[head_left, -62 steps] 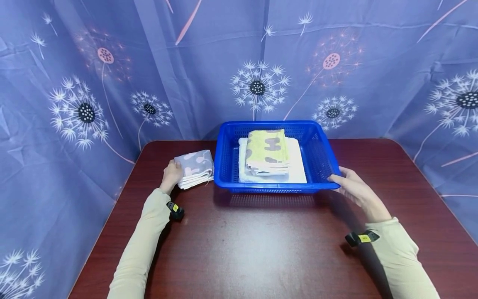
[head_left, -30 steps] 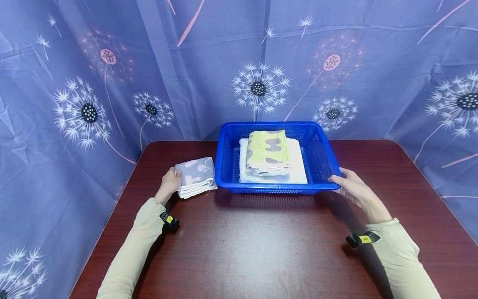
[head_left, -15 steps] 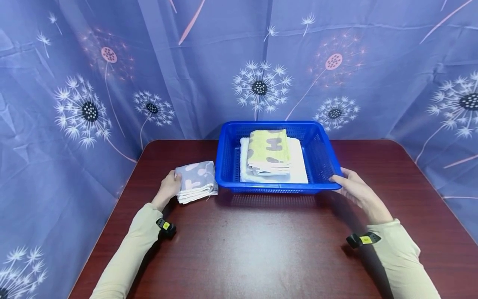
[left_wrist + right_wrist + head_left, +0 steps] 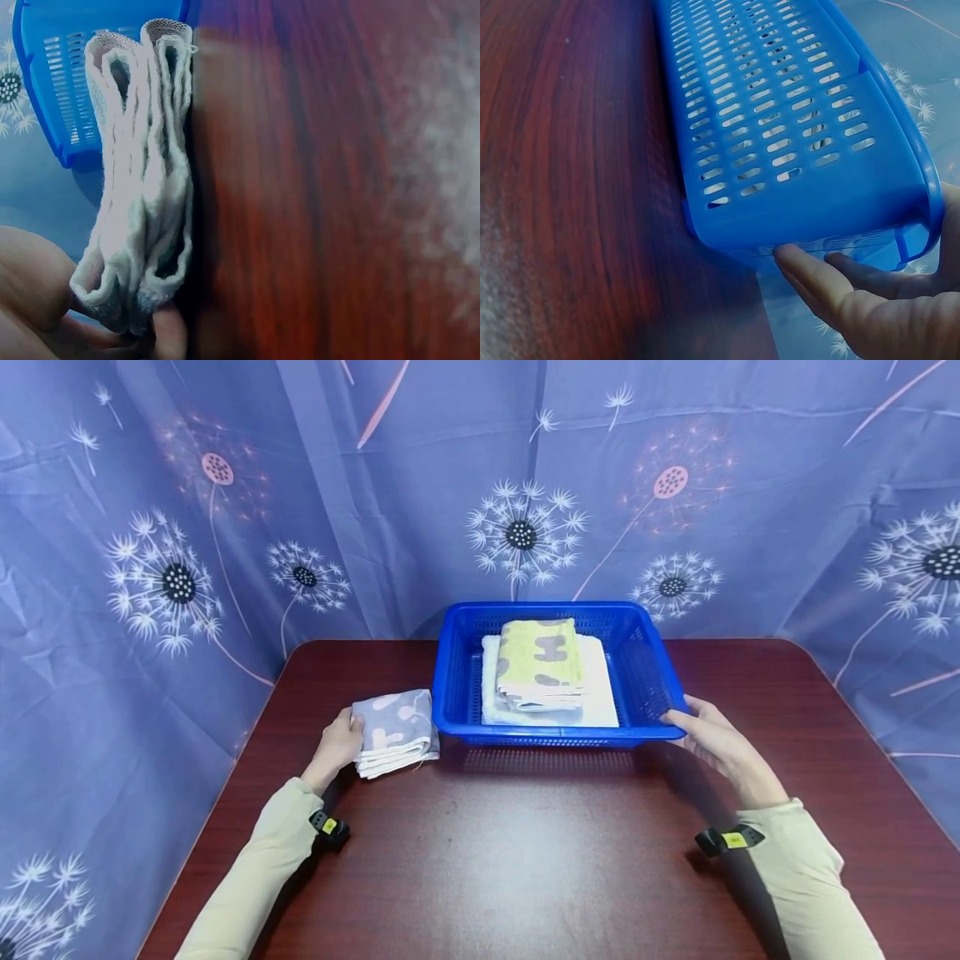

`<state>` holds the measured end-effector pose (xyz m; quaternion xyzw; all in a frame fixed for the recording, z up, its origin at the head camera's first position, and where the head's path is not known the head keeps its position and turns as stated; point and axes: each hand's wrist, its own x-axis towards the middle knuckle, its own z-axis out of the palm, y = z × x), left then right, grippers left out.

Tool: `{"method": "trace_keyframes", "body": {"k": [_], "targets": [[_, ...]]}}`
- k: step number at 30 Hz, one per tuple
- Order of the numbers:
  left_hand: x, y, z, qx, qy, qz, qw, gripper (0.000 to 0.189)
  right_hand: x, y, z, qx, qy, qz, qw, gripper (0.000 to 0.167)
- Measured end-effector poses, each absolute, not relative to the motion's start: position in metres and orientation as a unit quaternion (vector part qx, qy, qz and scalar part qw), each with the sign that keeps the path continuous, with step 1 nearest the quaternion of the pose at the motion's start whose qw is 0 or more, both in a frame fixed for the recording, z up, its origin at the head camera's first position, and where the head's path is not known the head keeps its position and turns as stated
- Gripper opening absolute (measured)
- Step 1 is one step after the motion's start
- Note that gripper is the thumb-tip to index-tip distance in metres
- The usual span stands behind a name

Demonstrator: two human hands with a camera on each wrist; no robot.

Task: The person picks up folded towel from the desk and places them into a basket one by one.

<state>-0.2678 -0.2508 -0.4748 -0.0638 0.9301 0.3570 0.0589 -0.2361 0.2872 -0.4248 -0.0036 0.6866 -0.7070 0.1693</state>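
Observation:
My left hand (image 4: 339,745) holds a folded grey towel (image 4: 393,722) with pale pink shapes by its left edge, thumb on top. In the left wrist view the layered white edges of this towel (image 4: 124,210) show, with a fingertip beneath the stack. Just right of it stands a blue plastic basket (image 4: 555,732) with slotted walls. My right hand (image 4: 716,739) holds the basket at its front right corner, thumb over the rim. In the right wrist view its fingers (image 4: 817,281) touch the basket's end wall. Inside the basket, a folded yellow-and-grey towel (image 4: 536,652) lies on a larger white towel (image 4: 600,685).
Everything stands on a dark red-brown wooden table (image 4: 487,843). The basket is close to the table's back edge, where a blue curtain (image 4: 420,510) with dandelion prints hangs. The same curtain runs along the left and right sides.
My left hand has drawn the grey towel toward the front of the table, beside the basket's left end. The right hand and the basket stay about where they were.

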Motion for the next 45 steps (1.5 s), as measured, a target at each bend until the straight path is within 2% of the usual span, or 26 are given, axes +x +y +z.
{"method": "trace_keyframes", "body": {"k": [45], "targets": [[-0.226,-0.236,-0.475,-0.02,0.935,0.35,0.051,0.048,-0.236,0.288,-0.425,-0.006,0.676,-0.716,0.171,0.066]]}}
